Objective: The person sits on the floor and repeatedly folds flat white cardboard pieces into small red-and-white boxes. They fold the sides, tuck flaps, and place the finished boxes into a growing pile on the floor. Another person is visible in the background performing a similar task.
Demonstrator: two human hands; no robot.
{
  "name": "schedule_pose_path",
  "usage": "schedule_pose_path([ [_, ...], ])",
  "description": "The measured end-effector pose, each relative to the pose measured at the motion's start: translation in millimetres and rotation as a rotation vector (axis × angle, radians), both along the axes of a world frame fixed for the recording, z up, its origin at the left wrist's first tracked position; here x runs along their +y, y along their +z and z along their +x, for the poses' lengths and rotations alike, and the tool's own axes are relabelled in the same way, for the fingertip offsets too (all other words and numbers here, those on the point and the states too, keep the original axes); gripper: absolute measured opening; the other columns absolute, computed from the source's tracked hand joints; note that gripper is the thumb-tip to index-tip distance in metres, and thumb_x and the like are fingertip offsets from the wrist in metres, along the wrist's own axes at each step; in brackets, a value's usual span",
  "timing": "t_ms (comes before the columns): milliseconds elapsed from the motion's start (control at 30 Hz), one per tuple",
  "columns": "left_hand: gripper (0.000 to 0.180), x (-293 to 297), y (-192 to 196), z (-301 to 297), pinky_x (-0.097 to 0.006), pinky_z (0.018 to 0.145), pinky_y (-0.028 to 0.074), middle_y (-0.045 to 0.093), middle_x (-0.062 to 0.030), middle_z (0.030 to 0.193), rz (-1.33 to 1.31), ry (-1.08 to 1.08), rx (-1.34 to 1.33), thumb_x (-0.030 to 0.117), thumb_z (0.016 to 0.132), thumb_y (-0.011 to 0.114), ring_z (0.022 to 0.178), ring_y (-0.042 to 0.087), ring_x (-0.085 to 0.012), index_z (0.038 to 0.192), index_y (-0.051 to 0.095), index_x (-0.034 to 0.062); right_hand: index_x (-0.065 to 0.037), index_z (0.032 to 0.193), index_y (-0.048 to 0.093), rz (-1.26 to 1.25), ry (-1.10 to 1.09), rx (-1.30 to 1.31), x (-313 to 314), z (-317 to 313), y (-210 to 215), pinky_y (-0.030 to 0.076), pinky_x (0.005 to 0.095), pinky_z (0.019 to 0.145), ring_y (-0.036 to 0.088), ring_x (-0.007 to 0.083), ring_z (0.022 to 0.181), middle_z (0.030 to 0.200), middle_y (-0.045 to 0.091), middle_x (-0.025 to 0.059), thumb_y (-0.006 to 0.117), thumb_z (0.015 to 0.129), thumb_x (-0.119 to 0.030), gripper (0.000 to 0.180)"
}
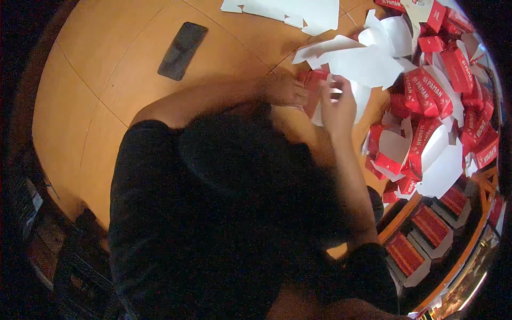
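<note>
A red-and-white folding paper carton [312, 92], partly folded, is between my hands over the tiled surface. My left hand [287, 92] grips its left side, fingers bent against the red panel. On the other side my right hand [340, 106] is curled, with thumb and fingers pinched at the carton's edge; slight motion blur softens the fingertips. Just beyond my hands lie loose white carton blanks [362, 63], white face up. My forearms and dark clothing hide the carton's near part.
A large pile of folded red cartons [426, 96] spreads along the right. Flat white sheets [288, 12] lie at the far edge. A dark phone [183, 50] rests on the tiles [122, 69] at left. Stacks of red cartons [430, 226] stand at lower right, beyond a wooden rail [400, 218].
</note>
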State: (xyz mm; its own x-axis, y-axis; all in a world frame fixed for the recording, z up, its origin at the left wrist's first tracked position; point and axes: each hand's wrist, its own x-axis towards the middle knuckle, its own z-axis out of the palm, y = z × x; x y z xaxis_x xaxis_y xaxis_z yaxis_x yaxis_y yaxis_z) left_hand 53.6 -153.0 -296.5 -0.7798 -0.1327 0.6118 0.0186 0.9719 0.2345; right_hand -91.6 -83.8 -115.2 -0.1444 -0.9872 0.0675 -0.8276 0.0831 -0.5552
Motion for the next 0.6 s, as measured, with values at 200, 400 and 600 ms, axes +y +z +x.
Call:
schedule_pose_path([
  [200,0.021,-1.3,50.7,24.3,-0.038,0.081,0.050,0.058,0.0005,0.103,-0.244,0.261,-0.117,0.024,0.077,0.058,0.098,0.055,-0.0192,0.094,0.064,0.0130,-0.001,0.092,0.068,0.108,0.087,0.286,-15.4,1.5,-11.5,0.050,0.0484,0.064,0.064,0.0427,0.071,0.075,0.066,0.0233,0.059,0.092,-0.026,0.026],
  [400,0.021,-18.8,41.6,22.0,-0.036,0.079,0.052,0.059,0.0012,0.109,-0.312,0.330,-0.014,0.021,0.077,0.059,0.107,0.055,-0.0190,0.095,0.064,0.0114,-0.003,0.086,0.065,0.155,0.169,0.381,-23.1,3.5,-6.4,0.052,0.0516,0.068,0.065,0.0431,0.072,0.075,0.066,0.0242,0.056,0.092,-0.028,0.027],
  [600,0.025,-12.4,48.0,23.9,-0.039,0.083,0.053,0.061,-0.0003,0.115,-0.226,0.316,-0.030,0.020,0.078,0.059,0.110,0.056,-0.0214,0.100,0.065,0.0095,-0.004,0.084,0.066,0.173,0.189,0.354,-26.0,2.4,-14.8,0.052,0.0517,0.069,0.065,0.0433,0.072,0.074,0.066,0.0241,0.056,0.091,-0.026,0.025],
])
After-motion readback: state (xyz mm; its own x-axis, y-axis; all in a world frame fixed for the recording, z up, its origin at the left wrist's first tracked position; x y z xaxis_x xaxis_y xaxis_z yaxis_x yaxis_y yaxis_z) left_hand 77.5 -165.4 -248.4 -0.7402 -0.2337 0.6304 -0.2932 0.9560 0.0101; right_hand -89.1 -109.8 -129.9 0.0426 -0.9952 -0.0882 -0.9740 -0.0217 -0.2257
